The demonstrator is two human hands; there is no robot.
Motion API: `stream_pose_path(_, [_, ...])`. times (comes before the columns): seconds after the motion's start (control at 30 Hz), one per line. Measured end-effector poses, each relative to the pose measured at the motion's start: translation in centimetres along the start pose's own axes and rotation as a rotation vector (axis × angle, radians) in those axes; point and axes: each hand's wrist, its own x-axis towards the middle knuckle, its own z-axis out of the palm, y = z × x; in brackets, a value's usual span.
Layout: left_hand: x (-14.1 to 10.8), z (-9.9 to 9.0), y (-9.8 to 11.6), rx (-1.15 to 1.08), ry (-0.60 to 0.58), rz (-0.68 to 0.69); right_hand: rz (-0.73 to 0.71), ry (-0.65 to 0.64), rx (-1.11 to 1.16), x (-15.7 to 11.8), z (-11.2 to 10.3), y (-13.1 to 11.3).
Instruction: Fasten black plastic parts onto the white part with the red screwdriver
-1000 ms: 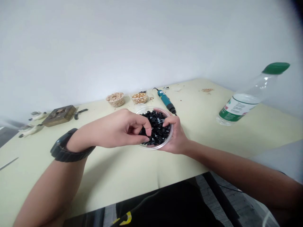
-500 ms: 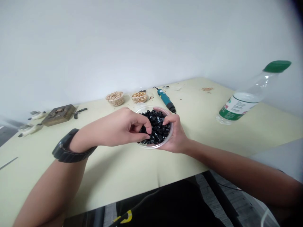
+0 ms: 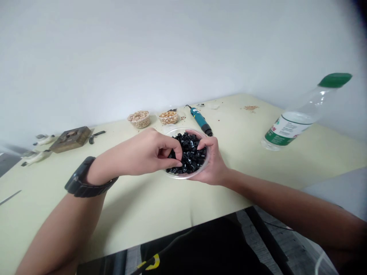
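A round clear plastic tub (image 3: 183,177), filled with small black plastic parts (image 3: 192,156), is tilted toward me above the table. My right hand (image 3: 213,162) grips it from the right, the thumb bent over the rim and the other fingers around and under the tub. At the tub's left side my left hand (image 3: 156,152) reaches in, thumb and forefinger pinched among the black parts. Whatever sits between those fingertips is too small or hidden to make out. A black watch (image 3: 86,179) is on my left wrist.
Behind the tub stand two tubs of small pieces, one pale (image 3: 139,119), one yellowish (image 3: 168,117), and a teal electric screwdriver (image 3: 200,120). A wooden block (image 3: 71,139) and small black-handled tool (image 3: 96,136) lie left. A green-capped bottle (image 3: 289,128) stands right.
Almost nothing differs. The left thumb and forefinger have shifted very slightly among the black parts; the right hand keeps its hold on the tub.
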Motion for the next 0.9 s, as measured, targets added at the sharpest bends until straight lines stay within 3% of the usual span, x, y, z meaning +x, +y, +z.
stream_pose_path(0.13, [-0.2, -0.4, -0.3, 0.007, 0.046, -0.042, 0.014, 0.007, -0.001, -0.1, 0.0, 0.0])
stream_pose_path(0.33, [0.0, -1.0, -2.4, 0.223, 0.184, -0.209, 0.036, 0.021, 0.0, -0.1, 0.0, -0.3])
stream_pose_path(0.53, [0.2, -1.0, -4.0, 0.213, 0.107, -0.337, 0.046, 0.057, 0.017, 0.2, 0.0, -0.6])
stream_pose_path(0.9, [-0.1, -1.4, -4.2, 0.166, -0.058, -0.419, 0.036, 0.059, 0.019, 0.1, 0.0, -0.6])
